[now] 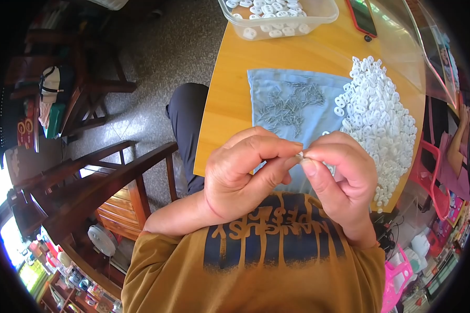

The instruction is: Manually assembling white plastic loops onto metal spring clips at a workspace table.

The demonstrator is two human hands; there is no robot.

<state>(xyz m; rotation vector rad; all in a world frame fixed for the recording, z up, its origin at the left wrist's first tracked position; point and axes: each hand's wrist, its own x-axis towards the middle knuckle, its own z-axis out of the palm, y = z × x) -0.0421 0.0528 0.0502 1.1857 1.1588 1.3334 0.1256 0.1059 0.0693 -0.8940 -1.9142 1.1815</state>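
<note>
My left hand [245, 164] and my right hand [345, 177] meet over the near edge of a light blue cloth [335, 94]. Thumbs and forefingers of both are pinched together at one spot, where a tiny whitish bit shows; what it is, I cannot make out. Just beyond them, many thin grey metal pieces [292, 104], like small springs or pins, lie scattered on the cloth. To the right of it a large heap of small white oval plastic pieces [373, 112] with holes spreads over the table, passing behind my right hand.
A clear plastic tub [318, 22] of similar white pieces stands on the wooden table [227, 99] at the far side. A red-edged phone [361, 18] lies far right. Dark wooden chairs [136, 177] stand left, a pink stool [397, 279] lower right. Another person [457, 156] sits at the right edge.
</note>
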